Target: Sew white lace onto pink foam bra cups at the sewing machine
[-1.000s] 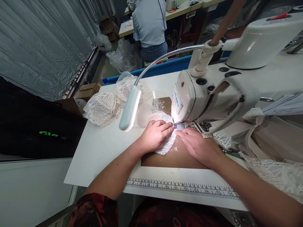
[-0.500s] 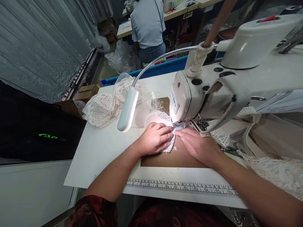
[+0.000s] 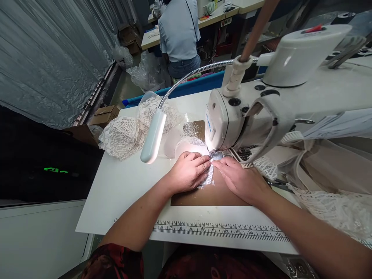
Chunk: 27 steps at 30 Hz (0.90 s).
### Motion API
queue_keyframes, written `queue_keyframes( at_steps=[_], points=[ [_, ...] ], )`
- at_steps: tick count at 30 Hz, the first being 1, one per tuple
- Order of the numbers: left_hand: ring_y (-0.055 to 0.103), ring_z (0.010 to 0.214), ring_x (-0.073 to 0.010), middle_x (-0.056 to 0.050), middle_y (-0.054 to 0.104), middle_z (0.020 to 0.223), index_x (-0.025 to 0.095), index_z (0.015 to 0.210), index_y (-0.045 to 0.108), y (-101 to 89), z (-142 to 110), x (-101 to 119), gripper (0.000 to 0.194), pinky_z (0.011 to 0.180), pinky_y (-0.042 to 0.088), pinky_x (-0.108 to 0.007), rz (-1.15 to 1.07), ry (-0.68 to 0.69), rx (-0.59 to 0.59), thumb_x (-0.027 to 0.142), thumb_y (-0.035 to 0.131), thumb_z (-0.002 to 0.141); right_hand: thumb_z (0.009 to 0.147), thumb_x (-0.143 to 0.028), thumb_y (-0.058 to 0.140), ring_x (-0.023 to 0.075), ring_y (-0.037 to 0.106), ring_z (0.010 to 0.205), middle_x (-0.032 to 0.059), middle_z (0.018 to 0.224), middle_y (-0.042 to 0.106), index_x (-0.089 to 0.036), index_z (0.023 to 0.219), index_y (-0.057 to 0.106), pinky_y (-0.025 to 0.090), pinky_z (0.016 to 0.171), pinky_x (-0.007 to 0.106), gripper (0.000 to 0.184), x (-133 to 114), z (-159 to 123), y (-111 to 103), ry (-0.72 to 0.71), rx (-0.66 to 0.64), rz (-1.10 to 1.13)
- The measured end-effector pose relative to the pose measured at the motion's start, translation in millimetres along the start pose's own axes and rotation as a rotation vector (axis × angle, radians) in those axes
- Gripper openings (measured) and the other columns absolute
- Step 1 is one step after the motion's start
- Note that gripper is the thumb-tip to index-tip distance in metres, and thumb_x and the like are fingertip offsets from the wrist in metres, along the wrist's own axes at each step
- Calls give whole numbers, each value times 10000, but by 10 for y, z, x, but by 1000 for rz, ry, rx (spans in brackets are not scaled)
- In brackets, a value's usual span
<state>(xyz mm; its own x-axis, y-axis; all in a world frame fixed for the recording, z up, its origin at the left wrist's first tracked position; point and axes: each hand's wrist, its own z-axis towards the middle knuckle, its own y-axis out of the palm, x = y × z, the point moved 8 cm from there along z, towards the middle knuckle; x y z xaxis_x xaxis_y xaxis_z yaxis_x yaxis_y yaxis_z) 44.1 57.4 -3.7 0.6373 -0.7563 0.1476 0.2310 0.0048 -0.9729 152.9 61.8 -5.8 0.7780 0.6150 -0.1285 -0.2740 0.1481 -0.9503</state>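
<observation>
A white lace bra cup lies under the needle area of the white sewing machine. My left hand rests over the cup, its fingers pressed together on the lace, with the fingertips beside the presser foot. From the right, my right hand holds the cup's edge just in front of the foot. Its thumb side is partly hidden. Much of the cup is covered by my left hand; a lower corner shows below the fingers.
Stacked lace cups sit on the left of the white table. A lamp on a bendable neck hangs above. Lace and mesh pieces lie at the right. A ruler strip runs along the front. A person sits beyond.
The cup has turned and fed further under the machine, so less of its lower part shows. My left hand has spread over it; my right hand stays at the edge. The view has shifted slightly.
</observation>
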Motion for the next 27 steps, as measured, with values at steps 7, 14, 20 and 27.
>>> queue_keyframes(
  at_steps=[7, 14, 20, 27],
  points=[
    [482, 1130, -284, -124, 551, 1330, 152, 1264, 553, -7, 19, -41, 445, 913, 370, -451, -24, -48, 13, 410, 406, 932, 842, -131, 405, 173, 523, 672, 61, 863, 664, -229, 1106, 684, 333, 577, 291, 396, 36, -23, 6, 9, 36, -6],
    [491, 1120, -285, -119, 531, 1356, 152, 1264, 557, -1, -3, -94, 471, 923, 367, -449, -28, -76, 31, 446, 416, 924, 842, -139, 420, 158, 540, 652, 53, 851, 680, -191, 1043, 689, 377, 602, 289, 340, 49, -120, -3, -85, 58, 120],
    [489, 1135, -278, -127, 545, 1333, 154, 1235, 570, -25, -7, -84, 447, 932, 366, -443, -33, -61, 40, 440, 417, 927, 873, -137, 427, 161, 545, 718, 50, 822, 656, -171, 1058, 673, 367, 626, 285, 309, -11, -180, 12, -204, 58, 176],
    [483, 1139, -291, -133, 543, 1333, 149, 1217, 578, -31, -5, -88, 433, 920, 370, -442, -24, -29, 58, 430, 421, 928, 866, -108, 437, 165, 480, 717, 48, 803, 613, -174, 1086, 658, 346, 670, 286, 319, -121, -183, 39, -252, 0, 154]
  ],
)
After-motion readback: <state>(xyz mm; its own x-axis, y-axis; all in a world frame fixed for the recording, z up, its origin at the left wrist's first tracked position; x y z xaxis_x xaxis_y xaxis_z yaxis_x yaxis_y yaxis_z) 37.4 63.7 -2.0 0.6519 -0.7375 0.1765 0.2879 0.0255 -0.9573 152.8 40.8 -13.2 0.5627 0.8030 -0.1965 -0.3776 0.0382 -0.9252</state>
